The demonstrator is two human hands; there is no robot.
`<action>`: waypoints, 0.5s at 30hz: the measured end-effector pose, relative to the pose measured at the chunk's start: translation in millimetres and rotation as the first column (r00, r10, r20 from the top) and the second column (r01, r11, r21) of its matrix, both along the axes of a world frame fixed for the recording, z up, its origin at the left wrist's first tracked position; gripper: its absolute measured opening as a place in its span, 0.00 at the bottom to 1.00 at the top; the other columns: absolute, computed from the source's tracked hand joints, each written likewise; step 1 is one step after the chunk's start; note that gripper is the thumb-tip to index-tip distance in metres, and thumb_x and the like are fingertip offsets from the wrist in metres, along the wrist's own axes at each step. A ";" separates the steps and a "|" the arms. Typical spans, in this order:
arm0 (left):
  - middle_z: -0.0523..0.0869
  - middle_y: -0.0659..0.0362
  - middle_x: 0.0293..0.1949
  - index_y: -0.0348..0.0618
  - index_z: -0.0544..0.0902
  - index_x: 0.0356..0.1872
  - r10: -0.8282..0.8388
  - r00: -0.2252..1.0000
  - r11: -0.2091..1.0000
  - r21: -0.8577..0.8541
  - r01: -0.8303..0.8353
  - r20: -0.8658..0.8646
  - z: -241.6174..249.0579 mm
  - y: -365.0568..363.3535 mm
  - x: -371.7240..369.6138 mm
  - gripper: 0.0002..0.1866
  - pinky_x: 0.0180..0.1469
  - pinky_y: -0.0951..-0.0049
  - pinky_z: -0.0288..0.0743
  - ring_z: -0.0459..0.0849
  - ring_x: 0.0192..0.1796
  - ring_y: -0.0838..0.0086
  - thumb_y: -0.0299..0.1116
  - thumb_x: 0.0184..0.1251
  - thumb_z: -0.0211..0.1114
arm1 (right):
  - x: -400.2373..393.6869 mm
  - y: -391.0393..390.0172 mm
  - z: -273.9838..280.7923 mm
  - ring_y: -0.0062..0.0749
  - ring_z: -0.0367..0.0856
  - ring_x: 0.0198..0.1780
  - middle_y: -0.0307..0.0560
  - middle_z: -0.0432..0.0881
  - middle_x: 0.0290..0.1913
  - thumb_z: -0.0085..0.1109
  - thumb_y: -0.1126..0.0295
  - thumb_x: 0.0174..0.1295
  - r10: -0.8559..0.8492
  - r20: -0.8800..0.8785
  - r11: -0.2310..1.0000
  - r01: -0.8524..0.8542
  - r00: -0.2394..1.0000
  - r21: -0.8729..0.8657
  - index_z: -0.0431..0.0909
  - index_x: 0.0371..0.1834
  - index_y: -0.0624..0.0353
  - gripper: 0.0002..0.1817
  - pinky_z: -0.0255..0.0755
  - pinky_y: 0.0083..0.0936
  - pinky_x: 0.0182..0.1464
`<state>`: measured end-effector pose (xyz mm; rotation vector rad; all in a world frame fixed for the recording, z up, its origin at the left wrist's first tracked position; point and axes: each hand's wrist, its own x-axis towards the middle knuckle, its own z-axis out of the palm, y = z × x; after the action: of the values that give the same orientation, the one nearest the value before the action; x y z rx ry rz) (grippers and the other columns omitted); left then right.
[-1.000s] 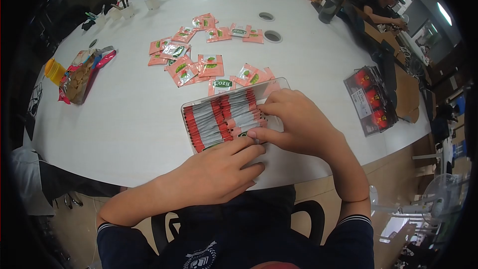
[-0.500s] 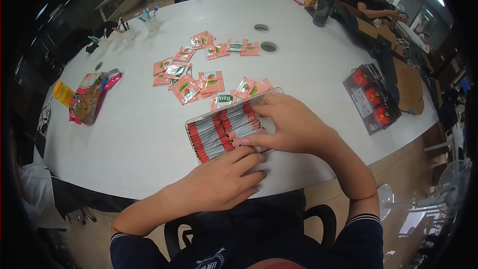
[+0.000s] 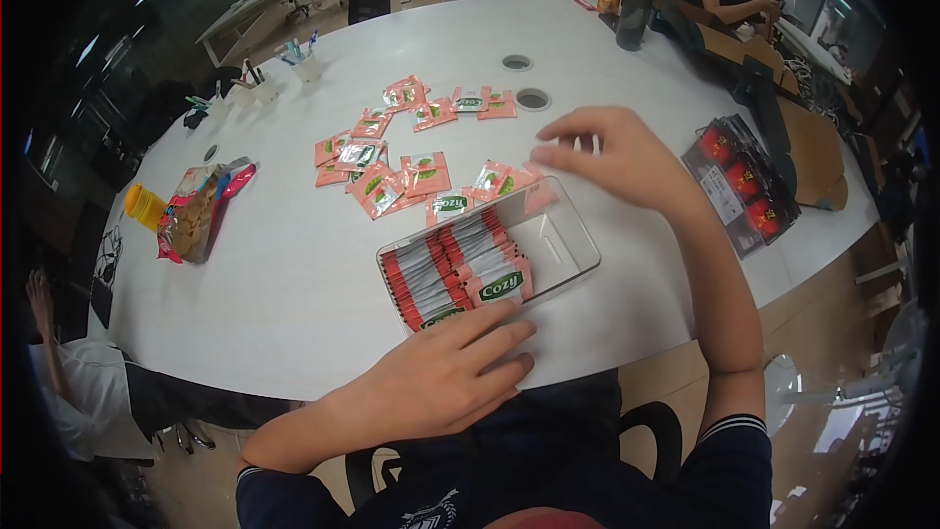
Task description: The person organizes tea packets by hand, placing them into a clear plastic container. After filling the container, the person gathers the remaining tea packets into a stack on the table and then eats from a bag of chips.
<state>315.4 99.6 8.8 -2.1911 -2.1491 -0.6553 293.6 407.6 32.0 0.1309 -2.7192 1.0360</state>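
A clear plastic box (image 3: 571,279) stands near the table's front edge. Rows of upright red-and-grey packets (image 3: 421,279) fill its left part, and its right end shows bare. One Cozy packet (image 3: 502,284) lies flatter on top near the front side. My left hand (image 3: 446,367) rests against the box's front edge, fingers apart and holding nothing visible. Over the table behind the box's right end is my right hand (image 3: 597,152), raised, with fingers apart and nothing between them. Loose pink packets (image 3: 424,173) lie scattered behind the box.
A snack bag (image 3: 191,216) and yellow container (image 3: 144,206) are at the left. Pen cups (image 3: 305,67) stand at the back left. A red-patterned package (image 3: 741,186), opened cardboard (image 3: 808,157) and a dark bottle (image 3: 636,10) are at the right. People are around the table.
My right hand has left the packets in the box and moved up and right, its fingers opening. My left hand stays at the front edge. The view has shifted slightly.
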 end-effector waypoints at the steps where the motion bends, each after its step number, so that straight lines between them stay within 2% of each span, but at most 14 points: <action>1: 0.83 0.51 0.62 0.41 0.88 0.46 0.000 1.000 1.000 0.021 0.000 -0.006 4.9 -1.0 1.7 0.12 0.66 0.54 0.80 0.81 0.68 0.51 0.33 0.64 0.76 | -8.9 8.3 0.0 0.29 0.77 0.37 0.46 0.89 0.38 0.75 0.50 0.65 -0.047 0.001 0.999 0.047 0.999 -0.019 0.91 0.51 0.64 0.26 0.73 0.28 0.43; 4: 0.86 0.52 0.60 0.42 0.89 0.46 -0.021 0.999 0.995 0.099 0.018 0.029 31.7 -9.4 -19.5 0.13 0.66 0.53 0.79 0.84 0.65 0.51 0.33 0.64 0.77 | -49.5 40.6 -35.8 0.37 0.85 0.40 0.53 0.90 0.40 0.72 0.48 0.66 -0.147 -0.006 0.985 0.146 0.989 -0.087 0.91 0.47 0.65 0.26 0.78 0.32 0.45; 6: 0.90 0.55 0.53 0.42 0.89 0.50 0.021 0.978 0.975 0.213 -0.067 0.210 35.4 -11.7 -65.6 0.14 0.64 0.55 0.78 0.86 0.60 0.56 0.33 0.65 0.75 | -68.2 44.3 -65.4 0.40 0.86 0.42 0.51 0.90 0.42 0.71 0.52 0.68 -0.141 -0.133 0.987 0.128 0.981 -0.101 0.90 0.48 0.65 0.23 0.79 0.34 0.48; 8: 0.90 0.55 0.49 0.41 0.88 0.50 0.287 0.950 0.877 0.364 -0.312 0.123 11.5 -15.4 -128.0 0.11 0.60 0.58 0.77 0.87 0.54 0.57 0.31 0.70 0.72 | -99.8 51.5 -76.7 0.44 0.86 0.47 0.51 0.90 0.47 0.70 0.56 0.68 -0.049 -0.262 0.997 0.065 0.964 0.050 0.89 0.49 0.65 0.20 0.79 0.37 0.53; 9: 0.89 0.53 0.50 0.40 0.87 0.51 0.398 0.903 0.842 0.326 -0.430 0.163 -4.6 -19.1 -162.5 0.12 0.61 0.58 0.77 0.85 0.52 0.55 0.36 0.73 0.70 | -108.0 48.7 -82.4 0.46 0.86 0.50 0.51 0.89 0.50 0.69 0.58 0.69 0.001 -0.312 0.988 0.047 0.950 0.147 0.88 0.50 0.65 0.19 0.78 0.39 0.56; 11: 0.85 0.50 0.61 0.43 0.86 0.57 0.574 0.721 0.715 0.193 -0.672 0.387 -39.5 -20.4 -214.3 0.18 0.70 0.54 0.73 0.81 0.62 0.54 0.43 0.75 0.68 | -114.7 29.8 -72.9 0.50 0.83 0.58 0.53 0.86 0.57 0.70 0.57 0.68 0.078 -0.289 0.976 -0.014 0.954 0.217 0.87 0.56 0.63 0.22 0.76 0.42 0.62; 12: 0.83 0.49 0.65 0.44 0.85 0.60 0.614 0.699 0.683 0.197 -0.703 0.367 -60.2 -21.4 -236.8 0.21 0.74 0.52 0.70 0.79 0.66 0.53 0.46 0.75 0.68 | -120.1 21.0 -72.7 0.52 0.82 0.61 0.54 0.84 0.61 0.70 0.57 0.67 0.101 -0.278 0.973 -0.036 0.955 0.228 0.86 0.58 0.63 0.23 0.74 0.43 0.65; 15: 0.80 0.49 0.70 0.46 0.82 0.66 0.720 0.683 0.618 0.335 -0.711 0.121 -114.5 -12.3 -285.4 0.27 0.79 0.49 0.64 0.72 0.75 0.48 0.53 0.75 0.66 | -154.0 18.8 -95.9 0.58 0.73 0.74 0.61 0.74 0.74 0.71 0.52 0.67 0.131 -0.299 0.931 -0.014 0.945 0.366 0.79 0.70 0.60 0.33 0.68 0.47 0.75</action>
<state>30.0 87.2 -105.7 -0.9896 -2.3688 -0.8357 139.5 426.3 -63.9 0.4264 -2.5833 0.4666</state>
